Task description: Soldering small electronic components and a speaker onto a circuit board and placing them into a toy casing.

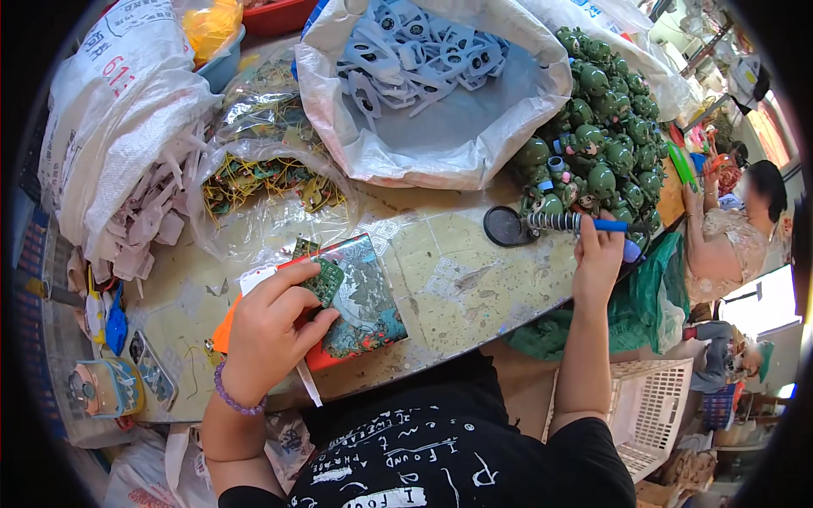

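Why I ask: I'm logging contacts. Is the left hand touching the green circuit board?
Touching. The head view shows the left hand holding the green circuit board, its fingers overlapping the board's edge.

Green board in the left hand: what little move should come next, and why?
Probably ease the blue tool away from the metal coil and toward the green board: the right hand grips the tool, and the left hand holds the board.
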Motion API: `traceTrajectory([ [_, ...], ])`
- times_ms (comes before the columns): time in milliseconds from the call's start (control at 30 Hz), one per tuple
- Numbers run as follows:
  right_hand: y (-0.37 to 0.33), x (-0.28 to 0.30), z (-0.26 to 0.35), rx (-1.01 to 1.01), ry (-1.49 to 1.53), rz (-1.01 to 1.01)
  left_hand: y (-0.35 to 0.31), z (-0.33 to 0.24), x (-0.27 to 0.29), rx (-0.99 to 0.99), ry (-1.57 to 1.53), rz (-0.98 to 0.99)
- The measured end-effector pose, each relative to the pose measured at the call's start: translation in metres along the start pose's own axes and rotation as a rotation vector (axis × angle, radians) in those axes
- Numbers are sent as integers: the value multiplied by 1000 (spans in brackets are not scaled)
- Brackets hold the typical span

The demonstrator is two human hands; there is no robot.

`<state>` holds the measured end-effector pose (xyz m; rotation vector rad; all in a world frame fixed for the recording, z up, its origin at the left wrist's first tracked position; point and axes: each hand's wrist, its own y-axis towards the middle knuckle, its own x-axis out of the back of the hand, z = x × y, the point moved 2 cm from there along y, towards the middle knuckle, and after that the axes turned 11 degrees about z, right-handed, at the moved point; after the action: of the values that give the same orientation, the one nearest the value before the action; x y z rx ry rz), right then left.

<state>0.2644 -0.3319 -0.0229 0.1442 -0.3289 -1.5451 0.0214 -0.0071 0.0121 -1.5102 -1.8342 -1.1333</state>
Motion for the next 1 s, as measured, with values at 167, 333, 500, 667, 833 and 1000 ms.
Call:
traceTrajectory([
  [167,-77,-36,-8,-388,478,291,3,-2,-3,30,-33,-39],
  [333,-38,-153,82,433,-331,853,-5,2,-5,-1,-5,-116],
  [500,102,-283,44,473,-910,701,-8,2,-6,-34,33,-96],
  [667,132,-334,-5,640,-1244,618,-11,7,6,22,24,-167],
  [833,111,-306,22,744,-1236,523,-13,8,5,-1,67,-149],
  [1000,62,-242,60,578,-877,487,-11,4,-3,14,71,-119],
])
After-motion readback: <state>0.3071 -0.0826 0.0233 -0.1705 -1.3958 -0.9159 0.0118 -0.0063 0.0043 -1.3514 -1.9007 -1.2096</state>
